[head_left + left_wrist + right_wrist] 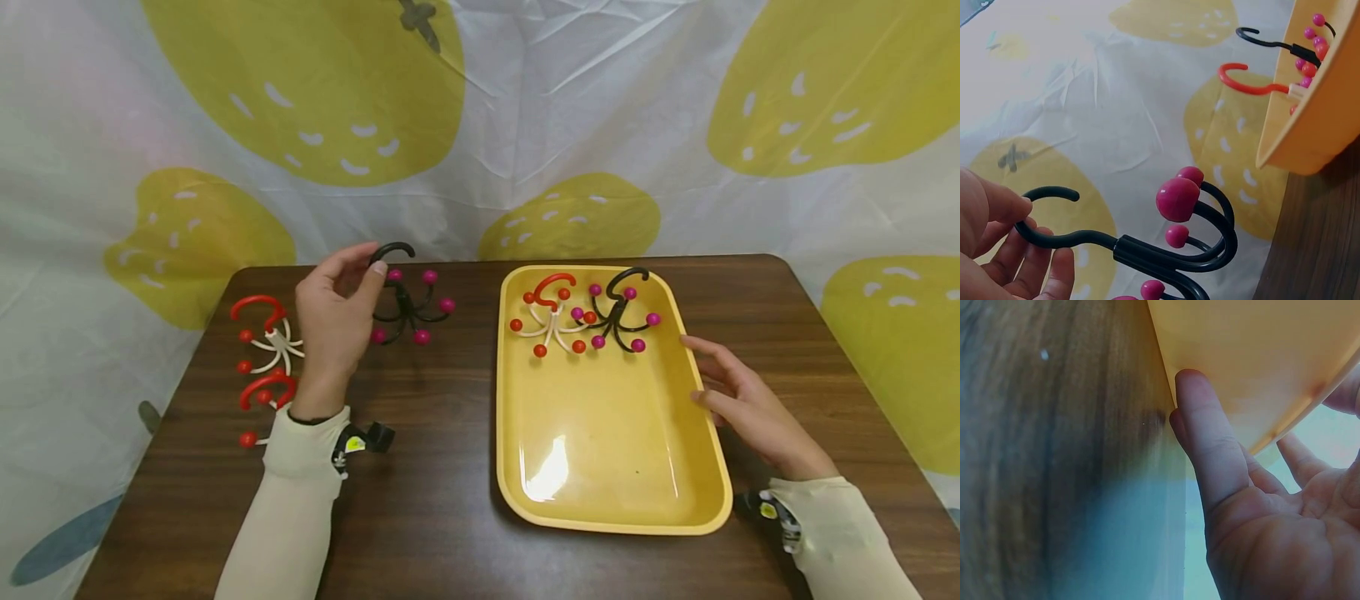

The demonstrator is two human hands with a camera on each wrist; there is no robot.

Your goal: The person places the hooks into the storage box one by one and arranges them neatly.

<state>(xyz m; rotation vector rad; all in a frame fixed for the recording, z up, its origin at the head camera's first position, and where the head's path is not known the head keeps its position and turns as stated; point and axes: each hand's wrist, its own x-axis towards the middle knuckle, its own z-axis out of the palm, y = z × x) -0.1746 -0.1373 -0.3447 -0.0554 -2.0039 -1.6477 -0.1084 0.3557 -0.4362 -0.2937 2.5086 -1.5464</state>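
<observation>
My left hand (333, 321) pinches the curved hook of a black multi-arm hanger (406, 307) with pink balls on its arm ends. In the left wrist view this black hanger (1154, 253) tilts away from the fingertips. On the right, a yellow tray (611, 528) holds a white hanger (553, 321) with a red hook and red balls, and beside it another black hanger (617, 312) with pink balls. My right hand (757, 417) touches the tray's right side, its fingers fairly straight along the outer wall (1254, 369) and the thumb at the rim.
Left of my left hand, two more white hangers with red hooks lie on the brown table (420, 467): a rear one (279, 342) and a nearer one (268, 392), partly hidden by the hand and sleeve. A lemon-patterned cloth (480, 125) hangs behind the table.
</observation>
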